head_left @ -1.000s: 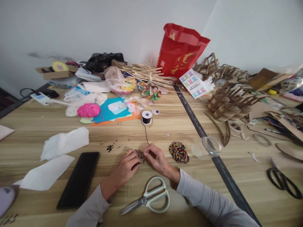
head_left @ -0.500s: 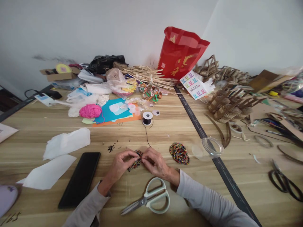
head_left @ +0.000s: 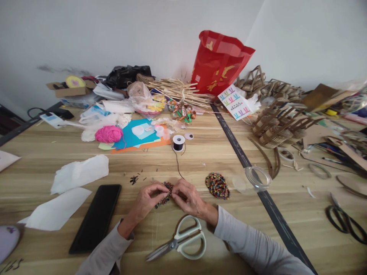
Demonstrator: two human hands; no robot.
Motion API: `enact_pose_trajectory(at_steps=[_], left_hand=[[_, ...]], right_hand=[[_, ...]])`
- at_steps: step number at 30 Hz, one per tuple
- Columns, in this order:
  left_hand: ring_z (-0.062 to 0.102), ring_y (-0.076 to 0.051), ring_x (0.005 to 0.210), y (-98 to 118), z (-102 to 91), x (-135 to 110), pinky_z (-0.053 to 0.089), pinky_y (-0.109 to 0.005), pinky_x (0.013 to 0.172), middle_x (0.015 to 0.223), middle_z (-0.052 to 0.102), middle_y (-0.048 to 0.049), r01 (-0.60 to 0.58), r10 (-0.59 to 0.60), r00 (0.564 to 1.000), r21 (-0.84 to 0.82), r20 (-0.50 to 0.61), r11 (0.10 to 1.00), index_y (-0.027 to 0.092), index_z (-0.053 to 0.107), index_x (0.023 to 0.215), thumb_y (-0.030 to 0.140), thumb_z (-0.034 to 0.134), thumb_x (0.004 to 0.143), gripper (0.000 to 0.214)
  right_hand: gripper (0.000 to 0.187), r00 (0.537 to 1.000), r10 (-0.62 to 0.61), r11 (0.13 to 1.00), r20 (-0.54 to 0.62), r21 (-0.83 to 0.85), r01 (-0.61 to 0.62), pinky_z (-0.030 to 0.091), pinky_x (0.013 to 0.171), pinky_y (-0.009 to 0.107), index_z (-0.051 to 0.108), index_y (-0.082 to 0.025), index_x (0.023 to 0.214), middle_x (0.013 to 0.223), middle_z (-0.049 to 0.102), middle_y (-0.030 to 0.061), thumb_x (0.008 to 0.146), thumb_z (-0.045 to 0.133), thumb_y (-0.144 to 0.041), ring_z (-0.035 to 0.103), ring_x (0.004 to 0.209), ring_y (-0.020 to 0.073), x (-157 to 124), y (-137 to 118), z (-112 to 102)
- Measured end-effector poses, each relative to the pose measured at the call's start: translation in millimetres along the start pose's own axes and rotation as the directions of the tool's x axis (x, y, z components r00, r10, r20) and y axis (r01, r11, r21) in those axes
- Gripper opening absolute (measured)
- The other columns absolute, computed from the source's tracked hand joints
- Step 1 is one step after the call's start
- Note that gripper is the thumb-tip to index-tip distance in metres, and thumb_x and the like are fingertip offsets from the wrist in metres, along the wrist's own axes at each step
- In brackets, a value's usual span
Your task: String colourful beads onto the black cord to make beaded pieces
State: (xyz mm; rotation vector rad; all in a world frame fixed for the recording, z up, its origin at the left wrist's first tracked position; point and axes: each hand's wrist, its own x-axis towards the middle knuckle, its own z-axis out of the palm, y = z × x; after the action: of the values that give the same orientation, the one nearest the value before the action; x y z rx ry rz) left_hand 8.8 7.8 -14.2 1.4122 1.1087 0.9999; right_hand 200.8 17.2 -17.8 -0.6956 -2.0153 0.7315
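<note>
Wooden table [head_left: 218,152]: both hands pinch beaded string [head_left: 164,195] (scissors [head_left: 183,240] nearby).

Two forearms enter from the bottom of the frame, both in long light grey sleeves of soft, plain fabric without print or markings. The sleeve at lower left ends in a gathered cuff at the wrist; the one at lower right is wider, creased along its length, and stops at the wrist too. The left hand [head_left: 146,202] and right hand [head_left: 189,198] are bare, without gloves
</note>
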Motion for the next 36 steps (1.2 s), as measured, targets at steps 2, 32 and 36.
enact_pose_trajectory(at_steps=[2, 32, 36], left_hand=[[0.062, -0.017, 0.074, 0.3, -0.3, 0.3, 0.049, -0.025, 0.068, 0.076, 0.068, -0.0054, -0.002, 0.002, 1.0, -0.002, -0.003, 1.0, 0.014, 0.073, 0.074, 0.019, 0.069, 0.07, 0.007], [0.062, -0.018, 0.074, 0.1, 2.4, -0.4, 0.05, -0.026, 0.066, 0.076, 0.068, -0.0056, 0.019, -0.019, 1.0, 0.001, 0.001, 1.0, 0.015, 0.073, 0.074, 0.024, 0.072, 0.07, 0.011], [0.062, -0.017, 0.074, 1.7, 2.5, -0.5, 0.05, -0.025, 0.066, 0.077, 0.068, -0.0057, 0.021, -0.021, 1.0, 0.009, 0.007, 1.0, 0.014, 0.072, 0.075, 0.024, 0.071, 0.07, 0.011]], right_hand=[[0.009, 1.0, 0.002, 1.0, 0.002, -0.002, -0.002, 0.041, 0.06, 0.026, 0.052, -0.018, 0.08, 0.072, 0.053, 0.0034, 0.088, 0.049, -0.018, 0.049, 0.068, 0.0154, -0.3, 0.0, -0.1], [0.009, 1.0, -0.009, 1.0, 0.0, -0.007, 0.009, 0.043, 0.06, 0.027, 0.053, -0.018, 0.082, 0.073, 0.054, 0.0039, 0.09, 0.05, -0.02, 0.052, 0.069, 0.0158, -2.1, 3.2, 1.6], [0.011, 1.0, -0.005, 1.0, 0.0, -0.004, 0.005, 0.043, 0.06, 0.027, 0.053, -0.018, 0.08, 0.072, 0.054, 0.0039, 0.09, 0.049, -0.02, 0.052, 0.068, 0.0154, -1.9, 2.5, 1.5]])
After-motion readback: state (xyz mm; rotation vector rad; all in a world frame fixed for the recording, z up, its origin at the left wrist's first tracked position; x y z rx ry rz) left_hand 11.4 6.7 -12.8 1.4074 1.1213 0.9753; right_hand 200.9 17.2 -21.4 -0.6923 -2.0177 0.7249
